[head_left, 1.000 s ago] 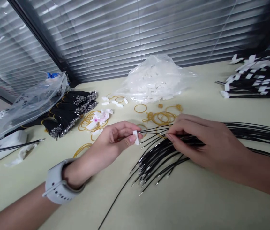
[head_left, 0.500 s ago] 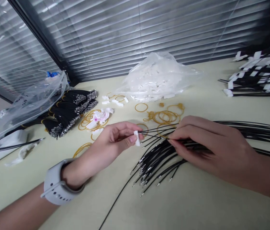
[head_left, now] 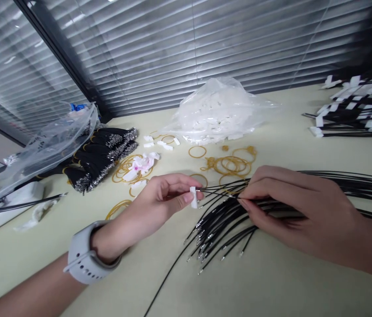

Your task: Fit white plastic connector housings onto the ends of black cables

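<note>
My left hand [head_left: 159,200], with a grey watch on the wrist, pinches a small white connector [head_left: 194,197] between thumb and fingers. Thin black wires run from the connector's right side toward my right hand [head_left: 291,207]. The thumb and forefinger of that hand are pressed together on a black wire with a metal tip, left of the knuckles. Below and between the hands a bundle of black wires [head_left: 219,220] fans out on the table, metal tips pointing down-left. One longer wire [head_left: 169,268] reaches the bottom edge.
Yellow rubber bands [head_left: 230,165] and white scraps [head_left: 165,145] lie beyond my hands. A clear bag of white pieces [head_left: 217,110] stands near the blinds. Tied black wires [head_left: 96,158] lie at left beside a plastic bag; wires with white connectors [head_left: 367,105] are stacked at right.
The whole view has shifted slightly, so everything sits a little lower and further right. A wire tip shows just left of my right fingertips; both hands keep their pinch.
</note>
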Tool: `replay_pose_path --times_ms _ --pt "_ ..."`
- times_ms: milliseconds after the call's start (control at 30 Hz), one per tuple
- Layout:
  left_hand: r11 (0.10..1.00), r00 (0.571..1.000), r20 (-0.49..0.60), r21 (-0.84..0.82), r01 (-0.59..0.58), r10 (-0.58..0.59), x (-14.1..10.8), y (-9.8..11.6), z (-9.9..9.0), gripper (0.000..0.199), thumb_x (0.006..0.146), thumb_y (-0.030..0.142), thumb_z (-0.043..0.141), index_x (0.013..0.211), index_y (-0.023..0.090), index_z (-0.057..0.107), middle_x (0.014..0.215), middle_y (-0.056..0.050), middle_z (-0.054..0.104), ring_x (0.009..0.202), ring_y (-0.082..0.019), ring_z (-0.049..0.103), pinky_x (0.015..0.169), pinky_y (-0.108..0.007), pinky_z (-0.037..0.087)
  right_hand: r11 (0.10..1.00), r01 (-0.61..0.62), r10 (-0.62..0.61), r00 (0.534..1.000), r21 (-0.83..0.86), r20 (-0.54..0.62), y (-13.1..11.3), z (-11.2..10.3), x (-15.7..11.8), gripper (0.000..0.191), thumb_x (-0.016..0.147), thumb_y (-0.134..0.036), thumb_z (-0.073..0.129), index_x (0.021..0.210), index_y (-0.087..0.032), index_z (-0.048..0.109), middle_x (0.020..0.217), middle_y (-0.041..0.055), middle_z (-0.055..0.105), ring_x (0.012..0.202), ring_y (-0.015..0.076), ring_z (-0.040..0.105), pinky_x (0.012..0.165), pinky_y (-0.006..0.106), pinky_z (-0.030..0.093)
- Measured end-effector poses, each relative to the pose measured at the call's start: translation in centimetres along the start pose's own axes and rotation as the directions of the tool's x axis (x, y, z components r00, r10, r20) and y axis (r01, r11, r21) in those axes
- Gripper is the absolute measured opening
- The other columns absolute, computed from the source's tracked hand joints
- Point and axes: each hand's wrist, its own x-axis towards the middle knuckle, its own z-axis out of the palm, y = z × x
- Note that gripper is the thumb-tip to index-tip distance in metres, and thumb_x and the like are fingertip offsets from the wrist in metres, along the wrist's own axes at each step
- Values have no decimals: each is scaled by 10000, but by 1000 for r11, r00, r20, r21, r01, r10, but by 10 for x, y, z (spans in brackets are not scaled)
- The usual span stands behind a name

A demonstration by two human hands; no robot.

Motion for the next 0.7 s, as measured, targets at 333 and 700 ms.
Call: replay_pose_path --times_ms 333,700 --pt "999 1000 17 -20 25 -25 -1 1 -1 173 763 174 563 931 142 584 875 -21 658 788 -37 592 727 -115 441 1000 1 -1 1000 -13 3 -1 1 -1 104 745 -53 510 742 -157 513 686 -17 475 636 34 420 589 160 374" --pt "998 999 29 -47 35 -34 0 0 -2 171 763 162 564 930 129 574 835 -7 652 759 -26 587 708 -107 436 998 36 -38 999 -42 -37 -1 3 -1 79 761 -91 502 736 -163 523 685 -21 474 637 23 419 561 154 374"
